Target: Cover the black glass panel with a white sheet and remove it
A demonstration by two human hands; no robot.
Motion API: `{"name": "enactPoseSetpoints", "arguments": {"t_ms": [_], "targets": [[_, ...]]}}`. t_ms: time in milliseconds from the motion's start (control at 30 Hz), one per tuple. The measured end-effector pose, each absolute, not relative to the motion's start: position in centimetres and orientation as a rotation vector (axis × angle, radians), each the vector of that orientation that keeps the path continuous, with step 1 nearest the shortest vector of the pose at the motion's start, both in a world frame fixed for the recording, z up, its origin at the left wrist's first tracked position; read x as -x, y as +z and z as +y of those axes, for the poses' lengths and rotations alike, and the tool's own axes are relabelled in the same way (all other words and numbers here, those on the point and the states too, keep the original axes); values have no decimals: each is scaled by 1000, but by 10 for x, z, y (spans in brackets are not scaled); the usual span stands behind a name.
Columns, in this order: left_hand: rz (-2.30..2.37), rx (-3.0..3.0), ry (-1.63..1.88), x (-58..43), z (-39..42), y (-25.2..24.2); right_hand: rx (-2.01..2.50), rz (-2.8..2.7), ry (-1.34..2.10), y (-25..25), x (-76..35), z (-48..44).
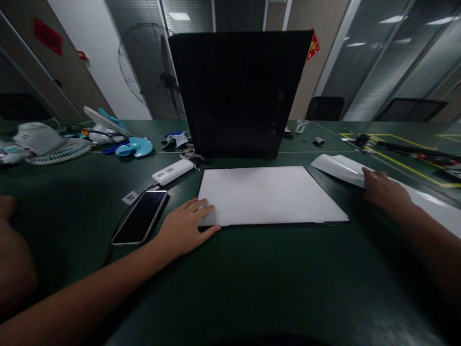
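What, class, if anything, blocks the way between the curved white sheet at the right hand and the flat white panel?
Nothing visible: only a strip of green tabletop separates the curved white sheet, at the right hand, from the flat white panel.

The one head-worn view looks from above the near side of the table [266, 278] — forward and down, the white panel [266, 197] close and central — and reaches the far glass partitions [391, 62].

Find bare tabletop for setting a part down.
Free: green tabletop near side of white panel, between left forearm and right forearm; narrower, between panel and white sheet. Crowded: fan parts far left; phone and white device left of panel.
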State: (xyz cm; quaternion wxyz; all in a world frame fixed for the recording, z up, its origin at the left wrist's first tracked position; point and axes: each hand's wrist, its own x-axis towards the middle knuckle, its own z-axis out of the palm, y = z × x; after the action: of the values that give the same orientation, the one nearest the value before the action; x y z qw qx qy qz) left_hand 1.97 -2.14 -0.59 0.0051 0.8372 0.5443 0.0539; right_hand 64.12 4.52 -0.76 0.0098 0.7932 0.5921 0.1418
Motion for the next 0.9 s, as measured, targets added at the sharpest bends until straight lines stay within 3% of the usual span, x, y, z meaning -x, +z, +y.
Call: {"name": "enactPoseSetpoints", "arguments": {"t_ms": [433, 633, 767, 900], "targets": [[1711, -2592, 164, -22, -23, -1, -2582, 1629, 416, 31, -590, 39], [1701, -2581, 197, -22, -23, -1, -2521, 1757, 618, 41, -549, 21], [1706, -2587, 173, -23, -23, 1, -2267, 2026, 811, 41, -506, 2], [1703, -2600, 185, -23, -22, -2, -1881, 2280, 693, 27, -470, -12]]}}
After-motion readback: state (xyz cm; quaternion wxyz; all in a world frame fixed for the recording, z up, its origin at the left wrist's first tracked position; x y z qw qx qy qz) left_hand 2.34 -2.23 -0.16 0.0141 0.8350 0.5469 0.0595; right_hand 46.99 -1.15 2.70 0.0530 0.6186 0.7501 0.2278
